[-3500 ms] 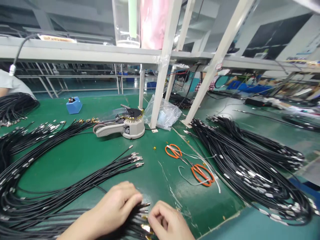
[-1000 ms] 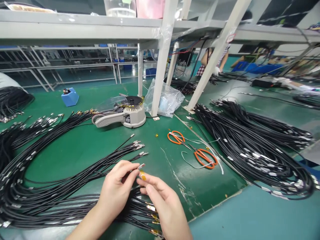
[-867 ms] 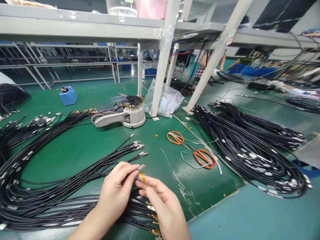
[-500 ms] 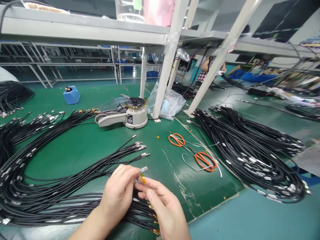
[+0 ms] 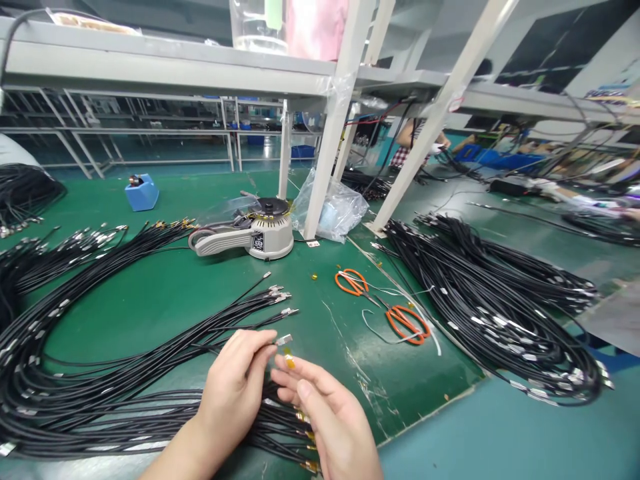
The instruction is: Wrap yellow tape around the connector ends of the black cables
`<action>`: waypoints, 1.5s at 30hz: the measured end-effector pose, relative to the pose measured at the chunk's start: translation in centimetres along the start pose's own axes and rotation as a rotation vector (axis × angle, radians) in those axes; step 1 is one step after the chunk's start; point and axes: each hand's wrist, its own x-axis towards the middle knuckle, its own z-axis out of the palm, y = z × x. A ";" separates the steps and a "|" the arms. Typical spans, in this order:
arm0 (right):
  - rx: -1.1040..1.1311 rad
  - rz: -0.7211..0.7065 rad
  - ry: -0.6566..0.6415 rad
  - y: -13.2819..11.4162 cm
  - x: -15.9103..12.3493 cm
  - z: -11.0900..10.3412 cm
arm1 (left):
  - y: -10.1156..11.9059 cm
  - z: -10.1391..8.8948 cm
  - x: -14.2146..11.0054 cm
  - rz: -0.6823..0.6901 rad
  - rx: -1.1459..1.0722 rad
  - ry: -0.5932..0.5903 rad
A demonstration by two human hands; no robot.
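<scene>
The left hand (image 5: 235, 377) pinches a plug (image 5: 284, 339) at its rear, between thumb and forefinger. Just beside, the right hand (image 5: 327, 413) is loosely curved, thumb tip apart from the forefinger, whose tip carries yellow tape (image 5: 289, 361). Below lie cables (image 5: 150, 417); farther, two scissors (image 5: 406, 325), then a dispenser (image 5: 270, 239).

You have bright, even light across the counter (image 5: 425, 380), glinting on the plastic bag (image 5: 345, 208) near centre; the racks (image 5: 165, 131) at upper left look dim and soft, and wide-angle distortion stretches the frame's edges.
</scene>
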 end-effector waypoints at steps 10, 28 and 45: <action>0.039 0.047 0.037 0.6 -0.8 -0.6 | 0.6 -0.2 0.1 -0.165 -0.146 -0.081; 0.245 0.050 -0.052 0.4 -1.4 0.7 | 0.2 -0.3 -0.3 0.295 0.063 -0.036; 0.263 0.075 -0.102 -0.1 -1.1 0.9 | -0.1 -0.4 -0.3 0.365 0.055 -0.024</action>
